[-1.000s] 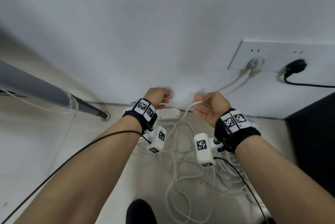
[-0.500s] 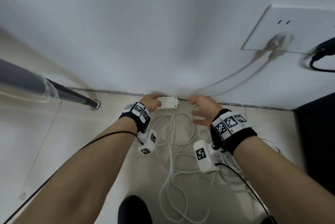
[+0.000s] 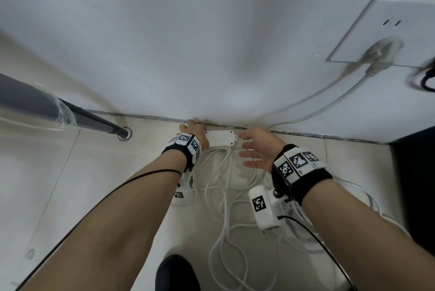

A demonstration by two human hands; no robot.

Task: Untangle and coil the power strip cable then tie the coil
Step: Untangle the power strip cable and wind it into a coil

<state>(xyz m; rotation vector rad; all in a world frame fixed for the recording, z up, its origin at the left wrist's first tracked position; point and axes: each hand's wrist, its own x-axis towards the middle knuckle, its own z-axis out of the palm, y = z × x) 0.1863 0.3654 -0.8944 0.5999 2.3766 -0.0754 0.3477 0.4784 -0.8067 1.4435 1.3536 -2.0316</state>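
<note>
The white power strip (image 3: 221,139) lies on the floor against the base of the wall. My left hand (image 3: 194,134) covers its left end, fingers curled around it. Just right of the strip, my right hand (image 3: 259,150) hovers with fingers spread and holds nothing. The strip's white cable (image 3: 226,187) sprawls in tangled loops on the floor between and under my forearms. One run of the cable climbs the wall to a white plug (image 3: 379,59) seated in the wall outlet plate (image 3: 400,15).
A grey pole (image 3: 47,104) with plastic wrap slants down to a floor foot (image 3: 123,134) at the left. A black plug and cord (image 3: 427,78) hang at the right edge. A dark cabinet (image 3: 414,184) stands right. A dark shoe (image 3: 176,274) shows at the bottom.
Both hands dropped from mid-air to the floor by the wall. My left hand reached the strip's left end and my right hand let go of the cable and opened.
</note>
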